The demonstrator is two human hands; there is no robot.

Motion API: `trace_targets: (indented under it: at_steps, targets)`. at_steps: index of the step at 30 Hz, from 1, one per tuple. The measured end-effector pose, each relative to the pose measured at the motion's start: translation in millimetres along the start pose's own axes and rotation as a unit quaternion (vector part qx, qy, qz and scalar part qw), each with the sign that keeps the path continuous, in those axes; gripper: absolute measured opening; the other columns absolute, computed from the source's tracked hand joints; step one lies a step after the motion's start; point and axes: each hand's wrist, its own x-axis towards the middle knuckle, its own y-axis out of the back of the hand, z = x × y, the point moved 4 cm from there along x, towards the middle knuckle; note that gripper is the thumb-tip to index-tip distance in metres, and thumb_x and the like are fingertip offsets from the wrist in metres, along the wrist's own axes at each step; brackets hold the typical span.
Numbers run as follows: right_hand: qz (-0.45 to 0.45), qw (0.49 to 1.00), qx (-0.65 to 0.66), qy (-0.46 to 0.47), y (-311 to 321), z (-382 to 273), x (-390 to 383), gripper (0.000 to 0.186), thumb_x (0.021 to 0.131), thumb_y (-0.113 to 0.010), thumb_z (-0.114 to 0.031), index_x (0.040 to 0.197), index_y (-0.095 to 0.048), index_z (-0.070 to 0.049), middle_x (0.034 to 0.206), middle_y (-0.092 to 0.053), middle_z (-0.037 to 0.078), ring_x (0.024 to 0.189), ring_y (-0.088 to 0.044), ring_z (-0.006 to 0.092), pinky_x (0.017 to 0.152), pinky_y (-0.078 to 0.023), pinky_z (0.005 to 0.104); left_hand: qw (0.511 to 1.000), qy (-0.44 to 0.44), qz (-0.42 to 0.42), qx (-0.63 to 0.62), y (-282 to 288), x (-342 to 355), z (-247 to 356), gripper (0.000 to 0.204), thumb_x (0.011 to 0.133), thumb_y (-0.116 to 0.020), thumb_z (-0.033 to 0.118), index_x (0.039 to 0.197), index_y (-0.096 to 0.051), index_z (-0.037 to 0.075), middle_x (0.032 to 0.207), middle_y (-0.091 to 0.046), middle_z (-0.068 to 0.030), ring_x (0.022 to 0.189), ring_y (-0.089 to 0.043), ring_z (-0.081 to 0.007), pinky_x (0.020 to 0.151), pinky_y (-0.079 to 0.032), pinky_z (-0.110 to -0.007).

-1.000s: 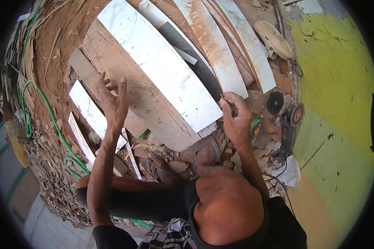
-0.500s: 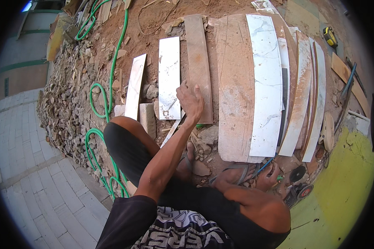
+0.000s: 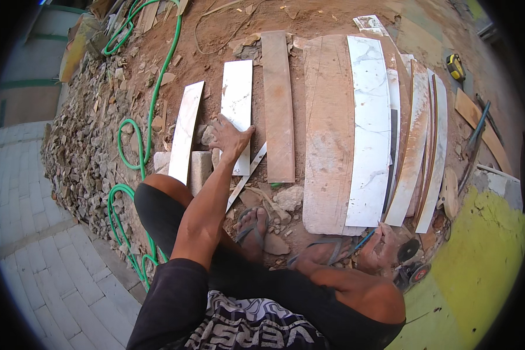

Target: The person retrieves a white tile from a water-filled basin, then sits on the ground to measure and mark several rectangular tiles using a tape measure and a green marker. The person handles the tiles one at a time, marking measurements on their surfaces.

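Note:
My left hand (image 3: 230,139) lies across the lower half of a white marble-patterned tile strip (image 3: 237,79). Its fingers are spread toward the strip's left edge, and the thumb sticks out past the right edge. A second white strip (image 3: 186,125) leans on a stone block to the left, and a dusty brown strip (image 3: 279,105) lies to the right. My right hand (image 3: 380,248) is low by my foot, blurred, its fingertips close to the bottom corner of a long white tile (image 3: 369,134). A thin blue object (image 3: 364,239) shows beside it; what the fingers hold is unclear.
A dusty board (image 3: 328,134) supports the long tile, with several more strips (image 3: 411,146) stacked at its right. An angle grinder (image 3: 413,274) and black disc (image 3: 408,251) lie by my right hand. A green hose (image 3: 154,111) runs past rubble (image 3: 79,157). A yellow tape measure (image 3: 455,67) sits far right.
My left hand has moved left from the gap beside the brown strip onto the white strip, its fingers spreading. My right hand has shifted up toward the long tile's lower end. The view has tilted slightly.

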Motion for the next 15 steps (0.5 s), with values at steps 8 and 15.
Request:
trace_targets:
  at_steps: [8,15]
  targets:
    - [-0.31,0.91,0.12,0.248,-112,-83,45,0.031,0.077,-0.066,0.013,0.106,-0.06,0.005,0.095,-0.065,0.02,0.085,-0.066,0.0346,0.074,-0.056,0.0411,1.0,-0.009,0.002,-0.02,-4,6,-6,0.125,0.066,-0.084,0.061,0.157,-0.02,0.002,0.16,-0.023,-0.0257,0.147,-0.024,-0.0437,0.107,-0.026,-0.076]
    - [-0.594,0.753,0.023,0.283,-198,-99,-5,0.021,0.082,-0.058,-0.003,0.103,-0.062,0.0,0.099,-0.06,0.014,0.101,-0.06,0.0311,0.081,-0.053,0.0448,0.998,0.012,-0.018,-0.064,2,4,-10,0.119,0.071,-0.083,0.059,0.157,-0.021,0.005,0.154,-0.033,-0.0259,0.144,-0.026,-0.0449,0.107,-0.022,-0.078]
